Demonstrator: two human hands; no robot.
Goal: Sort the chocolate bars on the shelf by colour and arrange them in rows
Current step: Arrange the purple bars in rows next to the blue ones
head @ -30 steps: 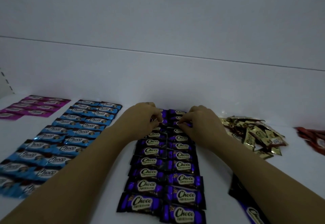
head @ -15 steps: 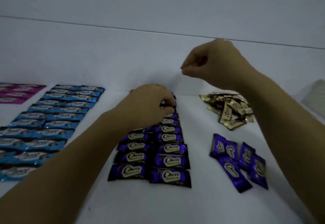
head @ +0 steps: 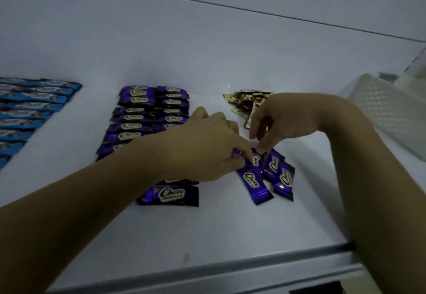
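the left hand (head: 207, 150) pinches one of the loose purple bars (head: 253, 180). the right hand (head: 285, 120) touches them fingertips-down; its grip is unclear.

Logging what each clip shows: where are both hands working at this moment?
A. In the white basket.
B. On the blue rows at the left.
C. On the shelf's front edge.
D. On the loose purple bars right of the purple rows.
D: the left hand and the right hand both meet at the loose purple bars, to the right of the purple rows and in front of the gold pile.
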